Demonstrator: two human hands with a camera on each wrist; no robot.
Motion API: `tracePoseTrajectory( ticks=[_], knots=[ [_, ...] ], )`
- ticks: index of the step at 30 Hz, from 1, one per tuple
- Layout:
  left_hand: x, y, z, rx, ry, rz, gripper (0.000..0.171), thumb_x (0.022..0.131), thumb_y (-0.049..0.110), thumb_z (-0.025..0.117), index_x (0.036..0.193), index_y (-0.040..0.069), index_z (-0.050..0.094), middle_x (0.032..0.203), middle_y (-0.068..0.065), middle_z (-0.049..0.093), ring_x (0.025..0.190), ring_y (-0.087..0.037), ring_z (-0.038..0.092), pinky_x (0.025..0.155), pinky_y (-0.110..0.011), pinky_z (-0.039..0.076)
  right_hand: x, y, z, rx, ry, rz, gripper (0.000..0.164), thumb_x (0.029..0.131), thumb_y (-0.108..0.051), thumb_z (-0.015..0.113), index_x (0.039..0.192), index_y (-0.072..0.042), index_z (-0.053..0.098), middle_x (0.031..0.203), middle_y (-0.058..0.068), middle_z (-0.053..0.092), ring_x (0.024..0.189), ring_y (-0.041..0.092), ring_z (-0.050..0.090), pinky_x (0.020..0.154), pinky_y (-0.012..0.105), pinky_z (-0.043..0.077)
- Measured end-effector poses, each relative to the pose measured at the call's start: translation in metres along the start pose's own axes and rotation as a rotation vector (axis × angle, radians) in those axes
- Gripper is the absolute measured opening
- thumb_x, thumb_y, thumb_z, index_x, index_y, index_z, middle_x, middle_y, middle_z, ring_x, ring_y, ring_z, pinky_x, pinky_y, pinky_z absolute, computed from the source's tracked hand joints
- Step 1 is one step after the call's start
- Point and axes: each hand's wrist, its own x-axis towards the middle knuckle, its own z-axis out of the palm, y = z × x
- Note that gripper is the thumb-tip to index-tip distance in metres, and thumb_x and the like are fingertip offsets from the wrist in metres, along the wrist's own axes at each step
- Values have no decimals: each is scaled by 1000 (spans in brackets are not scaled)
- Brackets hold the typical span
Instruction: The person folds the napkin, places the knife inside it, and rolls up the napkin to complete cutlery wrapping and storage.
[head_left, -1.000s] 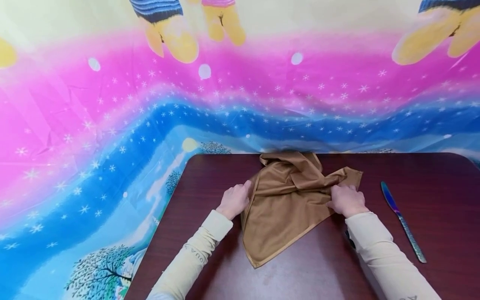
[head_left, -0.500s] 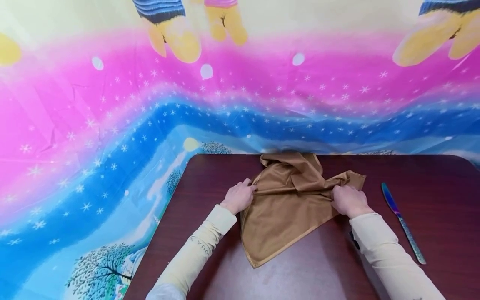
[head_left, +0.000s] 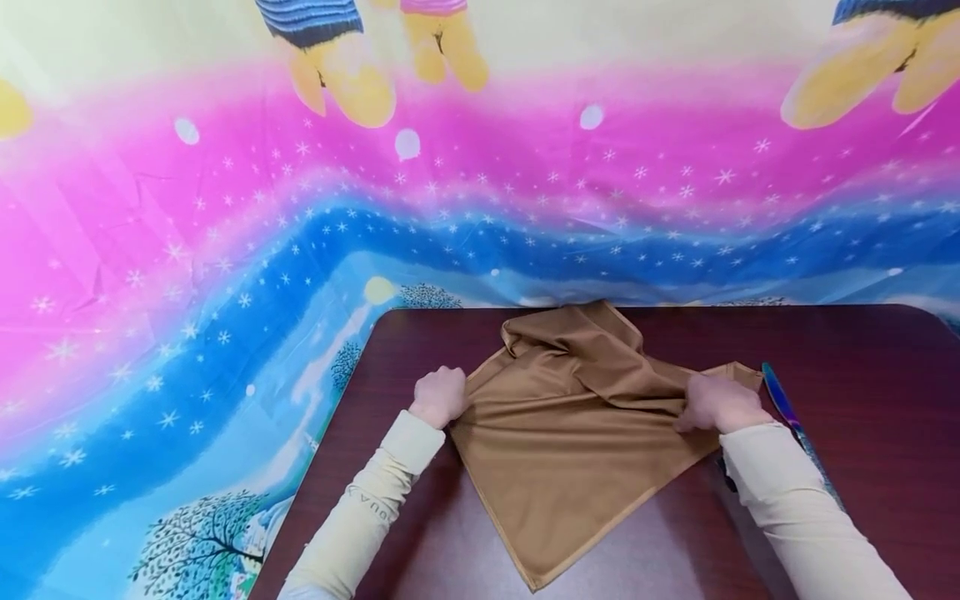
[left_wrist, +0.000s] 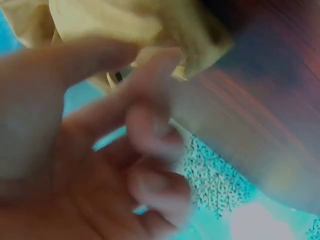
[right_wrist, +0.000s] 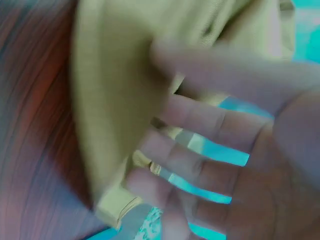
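Note:
A brown cloth (head_left: 562, 475) with stitched hems lies across the table, spread at the near side and bunched in folds toward the far edge. My left hand (head_left: 440, 395) pinches its left edge between thumb and index finger; the left wrist view shows the other fingers (left_wrist: 157, 192) curled loosely. On the opposite side my right hand (head_left: 720, 402) pinches the cloth, and a small corner sticks out beyond the knuckles. Thumb and fingertips meet at the fabric (right_wrist: 115, 90) in the right wrist view, which is blurred. One cloth corner points toward me.
A table knife (head_left: 782, 398) with a rainbow sheen lies right of the cloth, its handle partly hidden by my right sleeve (head_left: 795, 483). The dark wooden table (head_left: 885, 400) ends at a printed backdrop (head_left: 480, 183) behind and to the left.
My left hand has moved left and my right hand right, drawing the cloth wider. Its near corner has slid toward me, and the right corner now reaches the knife tip.

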Motion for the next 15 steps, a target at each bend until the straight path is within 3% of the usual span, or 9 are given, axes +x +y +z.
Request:
tracePoseTrajectory(
  ticks=[3,5,7,8,10,15],
  knots=[
    [6,4,8,15,104,219,19,86,15,62,98,4,71,105,-14,68,93,-34,65,73,-48,54,4,-10,5,26,17,-81,39,83,-40,71,76,-3,59,72,11,57,66,25,56,58,38,44],
    [9,6,13,30,88,359,23,90,12,58,109,6,68,113,-11,64,102,-31,63,80,-47,53,5,-15,9,16,25,-106,46,84,-42,69,87,4,62,85,21,63,77,34,61,67,43,48],
    [9,7,17,41,28,437,29,93,11,54,120,9,65,122,-8,62,109,-27,62,85,-46,51,5,-17,11,-5,22,-111,51,85,-40,68,101,9,62,104,30,62,92,41,61,75,49,49],
    [8,7,17,37,-11,446,30,93,11,54,121,10,64,123,-7,63,110,-25,63,86,-46,51,4,-17,11,-12,13,-100,52,86,-39,68,105,9,61,109,31,61,95,42,60,77,50,48],
    [3,5,14,38,-81,400,28,93,10,53,118,13,64,118,-9,66,105,-25,66,84,-45,52,2,-17,11,-18,-7,-70,47,86,-38,67,101,6,62,108,30,61,90,38,59,75,49,48],
    [-9,-4,0,14,-207,254,15,95,14,48,89,14,62,105,-14,69,91,-30,67,77,-43,52,-5,-14,9,-60,-28,-29,34,83,-36,71,78,-4,60,94,23,62,79,29,56,69,44,47]
  ],
)
